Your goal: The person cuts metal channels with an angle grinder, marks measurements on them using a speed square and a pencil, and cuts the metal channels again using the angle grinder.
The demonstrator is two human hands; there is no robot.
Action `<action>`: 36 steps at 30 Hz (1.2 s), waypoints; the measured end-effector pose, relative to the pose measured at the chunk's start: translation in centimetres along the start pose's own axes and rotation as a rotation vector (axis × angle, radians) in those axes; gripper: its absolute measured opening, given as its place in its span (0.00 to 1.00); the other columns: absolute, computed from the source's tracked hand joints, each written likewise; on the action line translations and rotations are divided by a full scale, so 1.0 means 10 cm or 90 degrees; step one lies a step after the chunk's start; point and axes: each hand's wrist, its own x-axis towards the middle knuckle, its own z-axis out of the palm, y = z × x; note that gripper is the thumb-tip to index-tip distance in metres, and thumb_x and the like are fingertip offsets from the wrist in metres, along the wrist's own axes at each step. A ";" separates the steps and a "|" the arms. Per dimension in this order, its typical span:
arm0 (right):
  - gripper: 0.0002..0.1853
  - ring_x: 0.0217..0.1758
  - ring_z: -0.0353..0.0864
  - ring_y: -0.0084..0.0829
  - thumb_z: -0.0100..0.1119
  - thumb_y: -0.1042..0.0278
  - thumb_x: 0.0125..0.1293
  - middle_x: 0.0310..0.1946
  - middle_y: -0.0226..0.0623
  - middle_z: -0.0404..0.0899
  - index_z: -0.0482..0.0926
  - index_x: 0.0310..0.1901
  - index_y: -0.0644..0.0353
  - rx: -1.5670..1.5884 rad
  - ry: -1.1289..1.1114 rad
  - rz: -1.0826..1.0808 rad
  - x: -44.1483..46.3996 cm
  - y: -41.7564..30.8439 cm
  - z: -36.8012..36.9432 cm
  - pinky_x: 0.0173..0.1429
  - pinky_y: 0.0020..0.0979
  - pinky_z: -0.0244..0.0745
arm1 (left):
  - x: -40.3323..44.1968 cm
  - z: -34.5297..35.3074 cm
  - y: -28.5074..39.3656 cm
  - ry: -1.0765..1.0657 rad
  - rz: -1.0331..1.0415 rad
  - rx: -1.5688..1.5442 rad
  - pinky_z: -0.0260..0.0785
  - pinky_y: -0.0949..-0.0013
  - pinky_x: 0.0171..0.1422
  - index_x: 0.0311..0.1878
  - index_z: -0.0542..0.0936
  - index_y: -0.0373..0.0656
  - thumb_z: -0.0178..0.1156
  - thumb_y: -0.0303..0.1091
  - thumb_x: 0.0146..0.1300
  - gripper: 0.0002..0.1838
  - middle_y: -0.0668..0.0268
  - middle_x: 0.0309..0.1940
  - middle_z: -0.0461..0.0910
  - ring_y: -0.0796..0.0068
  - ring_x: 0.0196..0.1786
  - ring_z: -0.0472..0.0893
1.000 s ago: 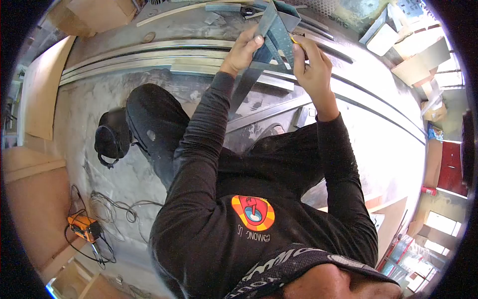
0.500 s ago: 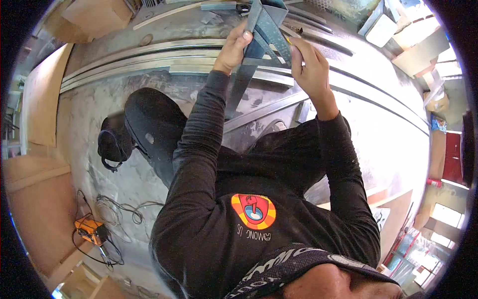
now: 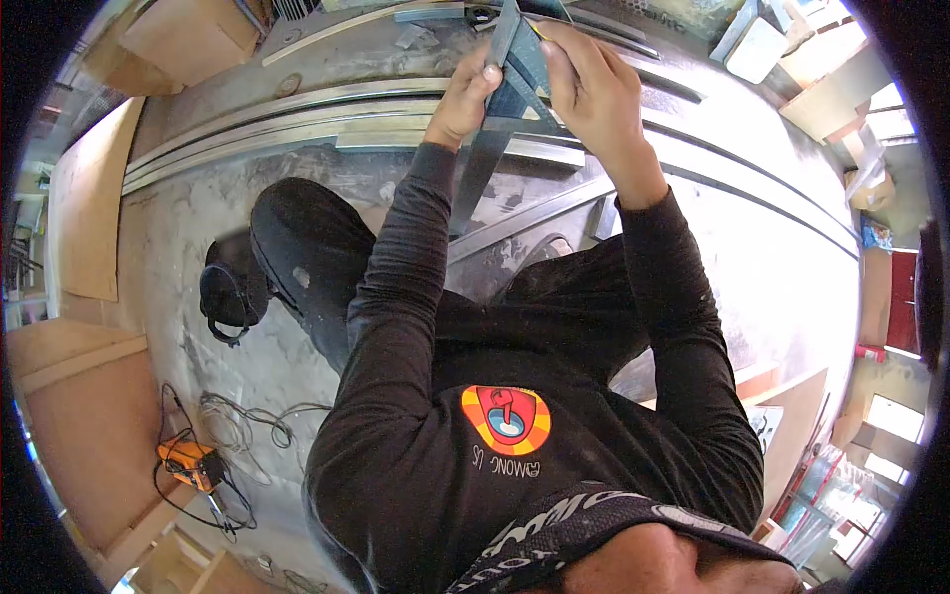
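Observation:
My left hand (image 3: pixel 463 103) is closed around a grey steel tube (image 3: pixel 482 176), which slants up toward the top edge of the view. Its thumb presses a flat metal square (image 3: pixel 527 67) with a slotted, angled blade against the tube. My right hand (image 3: pixel 601 91) pinches a thin, yellow-tipped stick (image 3: pixel 538 32) that looks like a pencil, mostly hidden by the fingers. The stick's tip is close to the upper part of the square; whether it touches the metal I cannot tell.
Long metal bars (image 3: pixel 297 111) lie across the floor beyond my knees. A black cap (image 3: pixel 233 282) rests beside my left knee. An orange power tool (image 3: pixel 191 463) with tangled cables (image 3: pixel 262 426) is at lower left. Wooden panels (image 3: pixel 87 213) stand on the left.
My right hand has moved up and left along the square, carrying the yellow-tipped stick toward the square's upper end. My left hand, the tube and the square have stayed nearly still.

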 end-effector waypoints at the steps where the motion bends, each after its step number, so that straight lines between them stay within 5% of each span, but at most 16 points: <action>1: 0.11 0.37 0.87 0.44 0.63 0.73 0.69 0.36 0.43 0.86 0.83 0.52 0.55 -0.010 -0.026 0.011 -0.07 0.01 -0.04 0.41 0.38 0.80 | 0.00 -0.01 0.01 -0.003 0.000 0.003 0.65 0.69 0.67 0.69 0.75 0.37 0.55 0.59 0.70 0.37 0.65 0.57 0.81 0.74 0.58 0.75; 6: 0.14 0.38 0.86 0.42 0.59 0.80 0.67 0.38 0.43 0.86 0.84 0.53 0.57 -0.117 -0.242 0.098 -0.57 0.21 -0.27 0.44 0.38 0.80 | -0.03 -0.12 -0.01 0.019 -0.021 0.011 0.66 0.69 0.66 0.69 0.75 0.36 0.55 0.60 0.70 0.38 0.65 0.56 0.81 0.73 0.57 0.76; 12: 0.10 0.37 0.85 0.40 0.65 0.73 0.68 0.37 0.44 0.85 0.83 0.51 0.60 0.109 -0.041 0.207 -0.55 0.12 -0.09 0.44 0.37 0.79 | -0.05 -0.12 -0.05 0.014 -0.049 -0.015 0.66 0.68 0.65 0.69 0.74 0.35 0.52 0.64 0.70 0.41 0.63 0.56 0.81 0.71 0.58 0.76; 19: 0.08 0.32 0.81 0.40 0.66 0.71 0.69 0.33 0.45 0.80 0.80 0.43 0.65 0.138 -0.121 0.227 -0.71 0.11 0.08 0.39 0.31 0.74 | -0.18 -0.15 -0.10 0.032 -0.076 -0.097 0.66 0.66 0.69 0.71 0.68 0.31 0.56 0.78 0.61 0.55 0.61 0.60 0.77 0.69 0.61 0.77; 21: 0.07 0.31 0.80 0.34 0.65 0.71 0.70 0.31 0.41 0.79 0.79 0.42 0.65 0.178 -0.110 0.242 -0.75 0.11 -0.01 0.38 0.31 0.73 | -0.18 -0.17 -0.18 0.006 -0.014 -0.079 0.68 0.67 0.68 0.69 0.69 0.33 0.66 0.70 0.58 0.51 0.62 0.57 0.78 0.71 0.61 0.77; 22: 0.08 0.32 0.81 0.36 0.66 0.70 0.69 0.32 0.42 0.79 0.79 0.43 0.65 0.188 -0.096 0.262 -0.79 0.15 -0.06 0.38 0.32 0.74 | -0.18 -0.18 -0.19 0.026 -0.008 -0.064 0.70 0.69 0.62 0.66 0.72 0.36 0.72 0.58 0.59 0.42 0.64 0.53 0.79 0.74 0.56 0.78; 23: 0.09 0.33 0.82 0.38 0.67 0.68 0.69 0.32 0.44 0.80 0.79 0.43 0.64 0.197 -0.081 0.282 -0.84 0.20 -0.10 0.38 0.33 0.75 | -0.17 -0.19 -0.20 0.022 -0.008 -0.062 0.70 0.69 0.62 0.66 0.72 0.36 0.72 0.58 0.59 0.42 0.64 0.53 0.79 0.74 0.56 0.78; 25: 0.07 0.31 0.79 0.21 0.62 0.68 0.74 0.28 0.34 0.80 0.79 0.44 0.63 0.258 0.002 0.374 -0.87 0.23 -0.18 0.37 0.29 0.75 | -0.16 -0.20 -0.19 0.097 -0.042 0.096 0.72 0.70 0.58 0.64 0.73 0.38 0.71 0.49 0.63 0.33 0.66 0.50 0.80 0.77 0.52 0.78; 26: 0.06 0.30 0.79 0.21 0.61 0.69 0.75 0.27 0.33 0.80 0.79 0.45 0.63 0.260 0.050 0.396 -0.86 0.25 -0.20 0.37 0.28 0.75 | -0.17 -0.22 -0.18 0.104 -0.105 0.035 0.73 0.69 0.56 0.56 0.76 0.40 0.66 0.46 0.69 0.22 0.68 0.46 0.81 0.79 0.47 0.78; 29: 0.05 0.31 0.80 0.21 0.59 0.71 0.76 0.29 0.32 0.81 0.79 0.46 0.64 0.214 0.115 0.423 -0.86 0.29 -0.26 0.38 0.26 0.75 | -0.16 -0.27 -0.13 0.149 -0.252 0.009 0.73 0.69 0.51 0.51 0.79 0.40 0.62 0.44 0.74 0.16 0.68 0.42 0.82 0.81 0.44 0.78; 30: 0.05 0.31 0.80 0.21 0.58 0.72 0.76 0.29 0.32 0.82 0.79 0.46 0.64 0.255 0.151 0.466 -0.86 0.27 -0.28 0.38 0.26 0.75 | -0.18 -0.29 -0.39 0.248 -0.227 0.045 0.72 0.70 0.46 0.49 0.81 0.39 0.58 0.48 0.76 0.19 0.68 0.38 0.82 0.81 0.40 0.78; 33: 0.04 0.32 0.80 0.22 0.57 0.73 0.76 0.31 0.33 0.82 0.79 0.45 0.64 0.283 0.198 0.523 -0.83 0.17 -0.46 0.39 0.27 0.76 | -0.17 -0.30 -0.53 0.213 -0.296 0.215 0.72 0.68 0.45 0.55 0.81 0.37 0.55 0.52 0.77 0.24 0.65 0.36 0.84 0.79 0.41 0.78; 34: 0.05 0.33 0.80 0.22 0.56 0.73 0.77 0.32 0.33 0.82 0.79 0.46 0.64 0.249 0.224 0.502 -0.85 0.16 -0.57 0.40 0.27 0.76 | -0.10 -0.15 -0.47 0.276 -0.172 0.224 0.73 0.64 0.48 0.57 0.80 0.34 0.54 0.52 0.77 0.26 0.63 0.36 0.85 0.74 0.41 0.80; 36: 0.06 0.34 0.81 0.23 0.55 0.74 0.77 0.32 0.32 0.82 0.80 0.48 0.63 0.245 0.296 0.508 -0.90 0.09 -0.85 0.39 0.27 0.77 | 0.24 -0.06 -0.17 0.198 -0.077 0.276 0.73 0.62 0.51 0.57 0.80 0.33 0.55 0.52 0.76 0.27 0.60 0.37 0.86 0.70 0.42 0.81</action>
